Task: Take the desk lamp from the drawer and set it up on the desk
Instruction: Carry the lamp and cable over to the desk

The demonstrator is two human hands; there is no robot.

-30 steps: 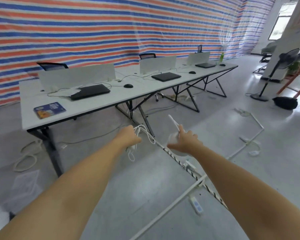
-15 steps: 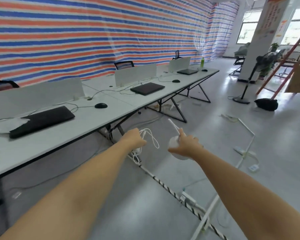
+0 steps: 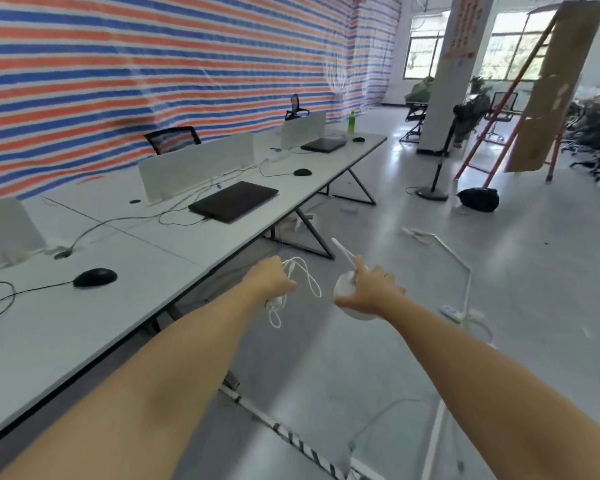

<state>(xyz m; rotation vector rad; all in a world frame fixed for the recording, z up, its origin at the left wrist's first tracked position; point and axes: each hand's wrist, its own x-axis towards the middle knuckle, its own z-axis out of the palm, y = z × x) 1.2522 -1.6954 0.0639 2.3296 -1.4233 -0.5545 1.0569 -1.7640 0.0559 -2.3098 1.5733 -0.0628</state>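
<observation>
Fingers of the right hand (image 3: 369, 291) curl round the lamp (image 3: 347, 289); left hand (image 3: 269, 280) grips its coiled cable (image 3: 305, 278).

No text can be read anywhere; the red-and-orange poster (image 3: 465, 26) on the white pillar (image 3: 444, 98) carries printing too blurred to make out.

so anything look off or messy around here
Yes: white cable ducts and a power strip lie loose across the floor, a trip risk. The lamp in the right hand and the cord in the left hand look fine.
</observation>
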